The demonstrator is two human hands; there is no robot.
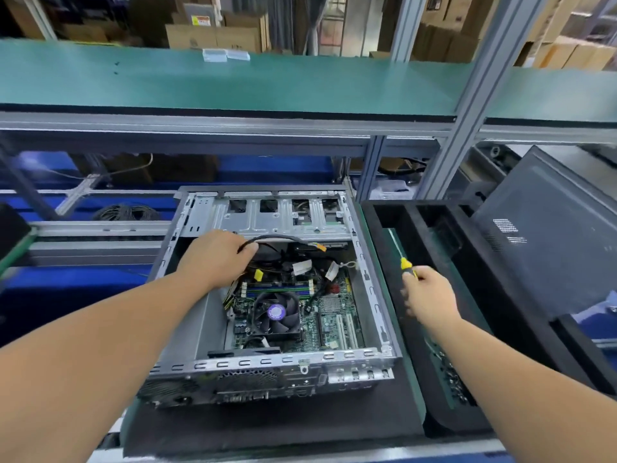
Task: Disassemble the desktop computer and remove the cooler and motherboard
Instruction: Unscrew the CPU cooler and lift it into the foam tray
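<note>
**Open Desktop Chassis: Cable Clearing Ahead of Cooler Removal**

Left hand (218,257): fingers are being curled round a thick black sheathed cable (283,238), which is being held in a loop above the cable bundle inside the case. The cable's far end, carrying an orange-tipped connector, is lying towards the grey sheet-metal drive cage (277,213) at the far side of the chassis.

Right hand (425,295): fingers are being closed round the yellow-and-black handle of a long-shafted screwdriver (405,262). The tool is being held outside the case, over the black foam-lined tray (414,215) just to the right, with its shaft pointing away from the person.

Task items: the black finned cooler with round fan and purple centre label (276,314) is sitting on the green motherboard (330,319), both being housed low in the grey open-topped steel desktop case (267,362) on a dark mat. Neither appears to be detached yet.

Surroundings: a dark grey perforated side panel (547,228) is leaning at far right; a green-topped shelf (233,81) is running across above.

Handling note, as judgement: cables should be unplugged by the connector body, not the sheath, and laid clear of the fan before the screwdriver is being brought in. Cooler screws are best loosened a little at a time in a diagonal order, the driver being kept square to avoid slipping onto the board.
</note>
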